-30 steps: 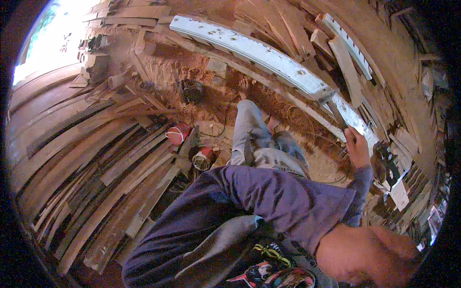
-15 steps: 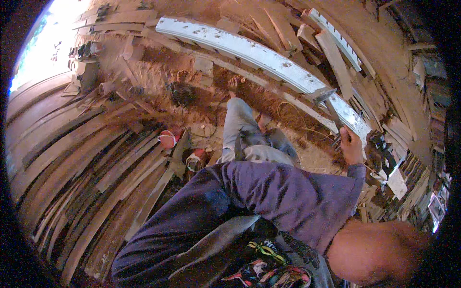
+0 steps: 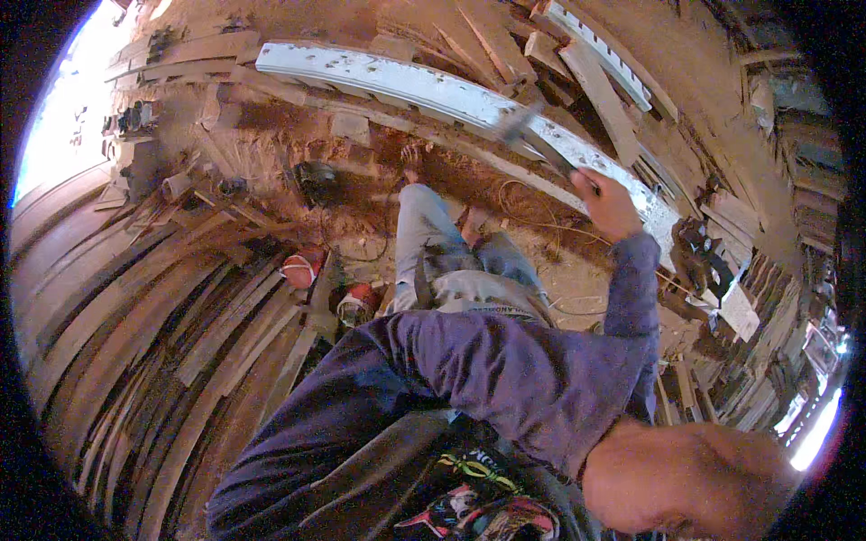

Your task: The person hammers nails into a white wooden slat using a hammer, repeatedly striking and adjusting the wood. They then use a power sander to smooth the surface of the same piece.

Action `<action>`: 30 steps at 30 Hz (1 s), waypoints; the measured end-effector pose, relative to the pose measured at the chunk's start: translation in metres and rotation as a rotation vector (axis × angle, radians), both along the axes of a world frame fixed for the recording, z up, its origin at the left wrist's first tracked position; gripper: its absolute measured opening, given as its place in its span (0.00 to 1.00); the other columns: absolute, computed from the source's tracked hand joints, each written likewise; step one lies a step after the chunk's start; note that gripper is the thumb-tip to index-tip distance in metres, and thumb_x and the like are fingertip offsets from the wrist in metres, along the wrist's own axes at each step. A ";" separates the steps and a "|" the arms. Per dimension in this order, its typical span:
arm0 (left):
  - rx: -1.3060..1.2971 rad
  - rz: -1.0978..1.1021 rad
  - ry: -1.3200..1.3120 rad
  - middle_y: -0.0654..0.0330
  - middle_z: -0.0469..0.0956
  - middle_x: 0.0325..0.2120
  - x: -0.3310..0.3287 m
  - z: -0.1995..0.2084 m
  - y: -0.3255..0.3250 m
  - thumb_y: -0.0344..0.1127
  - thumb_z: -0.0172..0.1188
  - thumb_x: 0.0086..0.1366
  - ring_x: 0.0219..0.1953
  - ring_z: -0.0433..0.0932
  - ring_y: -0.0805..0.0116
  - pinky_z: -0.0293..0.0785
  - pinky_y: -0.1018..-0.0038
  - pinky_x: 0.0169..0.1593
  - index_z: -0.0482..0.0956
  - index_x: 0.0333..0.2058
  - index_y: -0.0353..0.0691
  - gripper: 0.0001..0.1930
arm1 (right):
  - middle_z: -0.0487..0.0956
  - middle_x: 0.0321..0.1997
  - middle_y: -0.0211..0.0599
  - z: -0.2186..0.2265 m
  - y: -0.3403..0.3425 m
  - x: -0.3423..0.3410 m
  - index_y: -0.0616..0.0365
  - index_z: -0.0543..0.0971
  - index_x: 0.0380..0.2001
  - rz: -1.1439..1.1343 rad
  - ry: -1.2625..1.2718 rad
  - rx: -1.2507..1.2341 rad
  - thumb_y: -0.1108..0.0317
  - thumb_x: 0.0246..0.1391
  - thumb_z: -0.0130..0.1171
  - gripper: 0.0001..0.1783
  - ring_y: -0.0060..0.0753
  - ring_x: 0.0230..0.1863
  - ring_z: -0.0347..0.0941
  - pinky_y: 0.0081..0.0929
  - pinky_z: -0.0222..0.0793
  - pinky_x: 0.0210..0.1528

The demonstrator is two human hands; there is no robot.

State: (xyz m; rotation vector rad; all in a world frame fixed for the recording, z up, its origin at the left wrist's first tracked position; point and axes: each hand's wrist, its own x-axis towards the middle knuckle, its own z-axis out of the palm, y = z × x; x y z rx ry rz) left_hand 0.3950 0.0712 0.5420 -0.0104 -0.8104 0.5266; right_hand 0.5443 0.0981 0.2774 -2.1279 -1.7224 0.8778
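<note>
A hammer [image 3: 555, 156] is in the right hand [image 3: 612, 206], fingers wrapped around its handle; its blurred head lies across the view of a long white moulded plank [image 3: 406, 83], and whether they touch cannot be told. The left hand [image 3: 695, 480] is blurred, close to the camera at the lower right, beyond a purple sleeve [image 3: 505, 370]; its grasp cannot be told. The plank, pocked with dark spots, stretches along the dirt floor beyond a bare foot [image 3: 411, 158]. Past it lie loose timber [image 3: 600, 104] and a notched white strip [image 3: 606, 59]. Leftward, a red-and-white container [image 3: 299, 270] sits beside many long brown boards [image 3: 144, 343].
</note>
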 end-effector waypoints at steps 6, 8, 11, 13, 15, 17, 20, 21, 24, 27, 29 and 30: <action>-0.020 0.013 0.021 0.60 0.75 0.26 -0.014 -0.001 0.014 0.49 0.39 0.75 0.31 0.75 0.72 0.73 0.73 0.36 0.74 0.43 0.33 0.23 | 0.83 0.37 0.42 0.010 -0.048 0.053 0.64 0.76 0.49 -0.170 -0.016 -0.269 0.48 0.63 0.52 0.27 0.38 0.40 0.78 0.30 0.70 0.47; -0.018 0.006 0.033 0.60 0.75 0.26 -0.017 -0.001 0.018 0.49 0.39 0.75 0.30 0.75 0.73 0.73 0.73 0.36 0.74 0.43 0.33 0.23 | 0.82 0.37 0.43 0.009 -0.030 0.038 0.64 0.76 0.49 -0.114 -0.013 -0.205 0.48 0.63 0.51 0.27 0.38 0.41 0.77 0.30 0.70 0.48; -0.001 -0.014 0.085 0.60 0.75 0.25 -0.023 -0.007 0.024 0.49 0.39 0.75 0.30 0.75 0.73 0.74 0.73 0.35 0.74 0.43 0.33 0.23 | 0.81 0.41 0.49 0.001 0.020 -0.007 0.64 0.77 0.48 -0.010 0.059 -0.084 0.47 0.63 0.51 0.28 0.44 0.46 0.77 0.32 0.69 0.51; 0.055 -0.035 0.181 0.61 0.75 0.24 -0.028 -0.023 0.032 0.49 0.39 0.75 0.30 0.75 0.73 0.74 0.73 0.35 0.74 0.42 0.33 0.23 | 0.80 0.46 0.53 -0.008 0.066 -0.038 0.64 0.78 0.48 0.061 0.107 -0.042 0.46 0.63 0.50 0.28 0.50 0.50 0.76 0.35 0.68 0.54; 0.191 -0.062 0.383 0.61 0.75 0.24 -0.046 -0.054 0.045 0.49 0.40 0.74 0.28 0.75 0.73 0.72 0.74 0.33 0.74 0.43 0.33 0.23 | 0.79 0.48 0.55 -0.009 0.087 -0.057 0.63 0.78 0.47 0.092 0.095 -0.012 0.46 0.63 0.49 0.28 0.53 0.52 0.74 0.37 0.67 0.55; 0.363 -0.109 0.603 0.60 0.74 0.25 -0.069 -0.090 0.064 0.50 0.41 0.73 0.25 0.73 0.72 0.70 0.76 0.28 0.74 0.43 0.33 0.23 | 0.78 0.49 0.55 -0.007 0.093 -0.059 0.63 0.78 0.47 0.112 0.084 0.062 0.46 0.63 0.49 0.28 0.53 0.52 0.74 0.38 0.67 0.55; 0.618 -0.070 1.463 0.65 0.74 0.26 -0.140 -0.137 0.092 0.47 0.44 0.74 0.24 0.70 0.81 0.68 0.83 0.27 0.73 0.52 0.38 0.20 | 0.79 0.47 0.54 0.004 0.055 -0.031 0.63 0.78 0.48 0.050 -0.061 -0.038 0.46 0.63 0.49 0.28 0.53 0.50 0.75 0.37 0.69 0.54; 0.670 0.230 1.573 0.67 0.74 0.27 -0.156 -0.157 0.101 0.45 0.45 0.74 0.27 0.70 0.80 0.67 0.82 0.29 0.75 0.49 0.38 0.18 | 0.79 0.46 0.54 0.009 0.038 -0.015 0.63 0.78 0.48 -0.017 -0.042 -0.123 0.46 0.63 0.49 0.29 0.51 0.49 0.76 0.35 0.69 0.53; 0.458 0.433 2.125 0.69 0.71 0.23 -0.215 -0.203 0.114 0.41 0.48 0.71 0.28 0.67 0.79 0.65 0.80 0.32 0.78 0.45 0.38 0.15 | 0.81 0.43 0.52 0.024 -0.010 0.030 0.64 0.77 0.49 -0.147 -0.045 -0.233 0.46 0.62 0.51 0.29 0.45 0.47 0.78 0.33 0.69 0.51; 0.494 0.781 2.310 0.67 0.74 0.27 -0.261 -0.236 0.121 0.40 0.53 0.70 0.29 0.68 0.79 0.65 0.79 0.33 0.78 0.44 0.38 0.13 | 0.81 0.42 0.52 0.030 -0.025 0.042 0.64 0.77 0.49 -0.178 -0.041 -0.253 0.46 0.62 0.52 0.29 0.44 0.47 0.78 0.33 0.69 0.50; 0.075 0.750 2.391 0.66 0.75 0.29 -0.274 -0.254 0.125 0.39 0.55 0.68 0.31 0.70 0.78 0.67 0.79 0.36 0.78 0.44 0.38 0.12 | 0.81 0.44 0.52 0.031 -0.011 0.027 0.63 0.78 0.48 -0.136 -0.013 -0.215 0.46 0.62 0.52 0.28 0.46 0.47 0.78 0.34 0.70 0.51; 0.170 0.865 2.401 0.66 0.76 0.30 -0.276 -0.261 0.133 0.39 0.56 0.68 0.31 0.70 0.76 0.68 0.78 0.37 0.78 0.44 0.38 0.12 | 0.81 0.44 0.52 0.031 0.001 0.015 0.63 0.78 0.48 -0.118 -0.003 -0.224 0.46 0.62 0.52 0.28 0.47 0.47 0.78 0.34 0.70 0.51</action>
